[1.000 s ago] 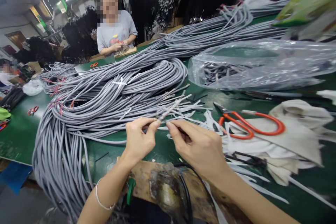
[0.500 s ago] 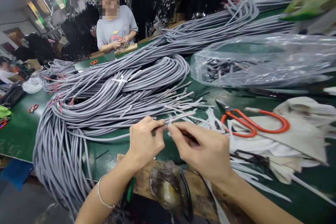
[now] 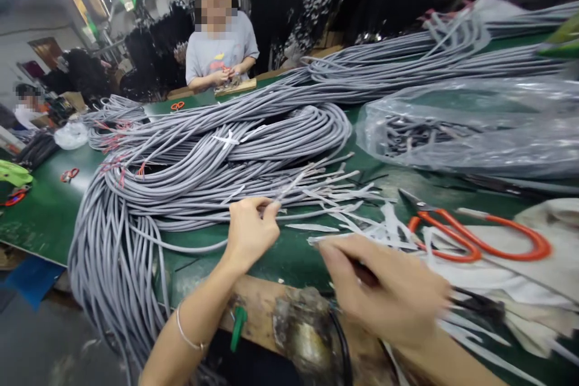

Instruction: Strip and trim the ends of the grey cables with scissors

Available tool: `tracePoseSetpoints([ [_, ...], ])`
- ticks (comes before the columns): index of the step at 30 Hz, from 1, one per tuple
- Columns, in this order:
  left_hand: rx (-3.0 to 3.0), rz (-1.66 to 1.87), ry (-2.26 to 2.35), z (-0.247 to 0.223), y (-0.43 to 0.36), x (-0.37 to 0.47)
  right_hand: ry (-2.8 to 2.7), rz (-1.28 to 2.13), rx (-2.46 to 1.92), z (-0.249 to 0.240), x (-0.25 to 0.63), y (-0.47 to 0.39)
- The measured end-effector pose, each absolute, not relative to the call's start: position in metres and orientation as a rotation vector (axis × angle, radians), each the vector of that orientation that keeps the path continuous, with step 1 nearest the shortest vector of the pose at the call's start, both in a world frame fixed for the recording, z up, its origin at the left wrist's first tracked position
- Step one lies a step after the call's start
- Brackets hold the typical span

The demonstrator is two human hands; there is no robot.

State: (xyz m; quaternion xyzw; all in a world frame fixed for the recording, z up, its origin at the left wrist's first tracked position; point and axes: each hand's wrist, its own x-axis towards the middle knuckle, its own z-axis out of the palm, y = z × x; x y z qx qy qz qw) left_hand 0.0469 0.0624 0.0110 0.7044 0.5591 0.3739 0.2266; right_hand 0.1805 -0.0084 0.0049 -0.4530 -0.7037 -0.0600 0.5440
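My left hand pinches a grey cable close to its end, and the whitish tip sticks out past the fingers. Apart from it, to the right, my right hand is closed, thumb against forefinger, slightly blurred. A thin whitish piece shows at its fingertips, too unclear to name. White strips lie just beyond my right hand. Many grey cables lie bundled on the green table, their stripped ends pointing right.
Orange-handled scissors rest on pale cloth at the right. Behind them lies a clear plastic bag with dark pieces inside. A wooden board with a lumpy metal object sits at the near edge. Another person works across the table.
My hands have come apart; the right one has moved right and toward me. The left still holds the cable. The view has shifted, so the scene sits further right and lower.
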Motion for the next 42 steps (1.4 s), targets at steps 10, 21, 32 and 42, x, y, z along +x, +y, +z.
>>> tracePoseSetpoints([
  [10,1.875,1.129,1.279,0.019,0.049,0.050,-1.644,-0.245,-1.236,-0.001,0.181,0.022],
  [21,1.952,1.132,1.245,0.018,0.045,0.053,-1.610,-0.058,-1.291,0.000,0.184,0.021],
  [32,1.813,1.089,1.260,0.020,0.047,0.051,-1.627,-0.049,-1.242,0.005,0.184,0.020],
  [42,1.817,1.037,1.274,0.025,0.045,0.051,-1.610,0.033,-1.311,-0.001,0.186,0.020],
])
